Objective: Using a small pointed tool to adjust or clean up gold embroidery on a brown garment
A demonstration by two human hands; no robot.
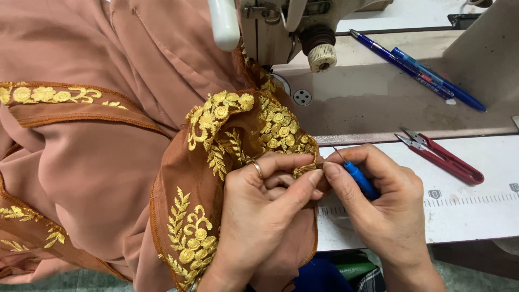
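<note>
Sewing table (476, 216): two pens (416, 70), one red snips (443, 158).

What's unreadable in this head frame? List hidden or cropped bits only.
- Seam ripper: the handle's back end is buried in the right hand; the tip is too thin to tell whether it touches the embroidered trim.
- Pinched trim edge: covered by the left hand fingers.
- Sewing machine: top cropped by the frame edge; needle hidden behind fabric.
- Pink garment: runs off the left and bottom edges.
</note>
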